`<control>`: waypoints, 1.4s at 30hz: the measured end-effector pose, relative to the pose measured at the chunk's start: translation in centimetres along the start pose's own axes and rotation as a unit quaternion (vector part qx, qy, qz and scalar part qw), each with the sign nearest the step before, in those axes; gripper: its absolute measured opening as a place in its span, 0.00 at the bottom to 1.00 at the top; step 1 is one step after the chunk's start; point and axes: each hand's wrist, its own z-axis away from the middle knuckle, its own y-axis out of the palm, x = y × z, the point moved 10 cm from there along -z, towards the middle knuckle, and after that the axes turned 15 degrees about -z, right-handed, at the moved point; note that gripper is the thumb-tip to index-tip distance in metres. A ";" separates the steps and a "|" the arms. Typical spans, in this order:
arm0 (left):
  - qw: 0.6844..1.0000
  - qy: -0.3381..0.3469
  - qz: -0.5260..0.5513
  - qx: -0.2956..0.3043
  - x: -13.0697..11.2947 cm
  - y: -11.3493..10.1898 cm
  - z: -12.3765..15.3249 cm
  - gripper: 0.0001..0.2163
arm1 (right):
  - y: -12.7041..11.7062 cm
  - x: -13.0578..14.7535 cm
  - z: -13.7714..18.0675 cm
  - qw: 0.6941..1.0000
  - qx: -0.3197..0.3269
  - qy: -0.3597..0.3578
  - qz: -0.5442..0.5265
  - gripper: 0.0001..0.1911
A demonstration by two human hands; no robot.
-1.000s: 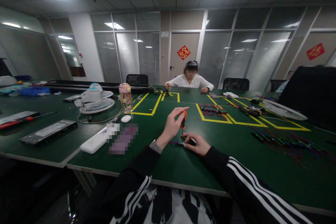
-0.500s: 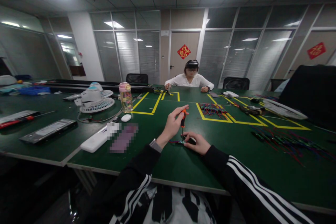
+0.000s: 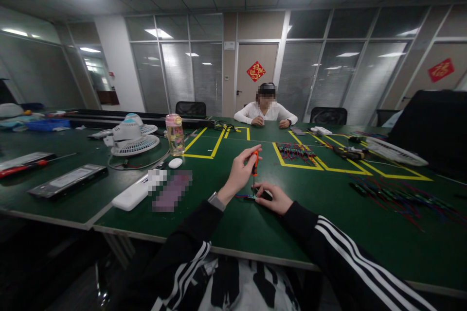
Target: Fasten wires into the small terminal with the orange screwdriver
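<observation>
My left hand (image 3: 241, 169) is closed around the orange and black handle of a screwdriver (image 3: 254, 167), held upright with its shaft pointing down. The screwdriver's tip meets a small green circuit board (image 3: 251, 197) on the table. Coloured wires (image 3: 241, 196) run out from the board's left side. My right hand (image 3: 275, 199) rests on the table and pinches the board's right end between its fingers. Some dark object (image 3: 267, 195) shows under that palm; its kind is not clear.
Wired boards lie in a bundle (image 3: 297, 153) inside yellow tape and in another pile (image 3: 397, 199) at right. On the left are a white fan (image 3: 134, 143), a drink bottle (image 3: 175, 135), a hard drive (image 3: 69, 181) and a white case (image 3: 133, 197). A person (image 3: 266, 109) sits opposite.
My hands, the screwdriver and the board look nearly unmoved. Across the table, the other person's hand at image left has moved inward, toward their other hand.
</observation>
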 end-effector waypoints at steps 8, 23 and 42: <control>0.995 0.030 -0.090 -0.015 -0.7 -0.4 0.0 0.13 | 0.0 0.1 0.0 1.000 -0.001 0.001 -0.003 0.07; 0.995 0.028 -0.085 -0.039 -0.8 -1.0 0.0 0.11 | 0.2 0.2 0.0 1.000 0.008 0.004 0.004 0.06; 0.998 0.033 -0.044 -0.023 -0.3 -0.4 0.0 0.15 | 0.1 0.1 0.0 1.000 0.011 -0.002 0.011 0.06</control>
